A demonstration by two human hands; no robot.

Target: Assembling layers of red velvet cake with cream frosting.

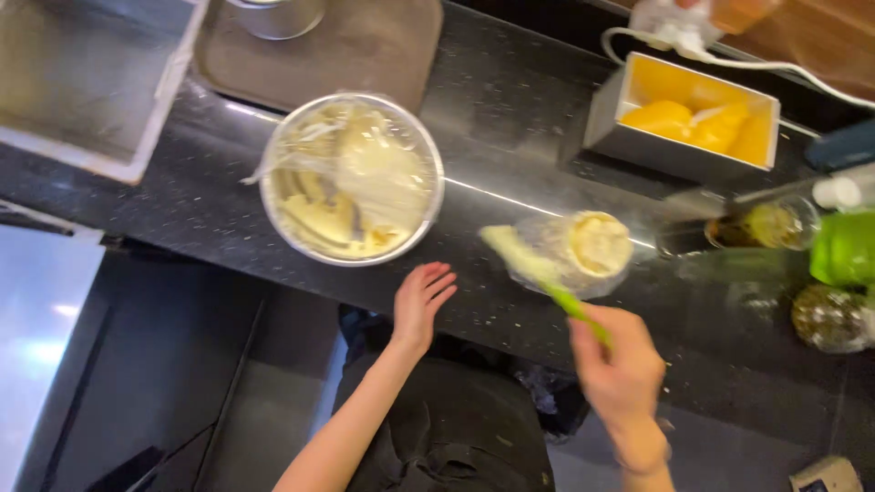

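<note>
The right hand is nearest the camera, low and right of centre, its grip clenched round the green handle of a spatula. The spatula slants up and to the left from the fist, and its pale, cream-smeared blade lies blurred over the near side of a clear cup. The cup sits on the dark speckled tabletop and holds a pale cream filling; whether the blade touches the cup I cannot tell through the blur.

The left hand is to the left of the cup, at the near edge of the tabletop. Its fingers are spread and its grip is released, holding nothing. It lies just below a metal bowl, apart from its rim.

The bowl stands on the tabletop left of centre. It holds yellowish cream and crumpled clear film.

Behind the cup, to the right, is a rectangular metal tin holding orange-yellow pieces. A white cable runs past its far side. On the right edge are a glass with greenish contents, a bright green object and a round dark-green lid. At the top left, a brown tray lies beside a steel basin.
</note>
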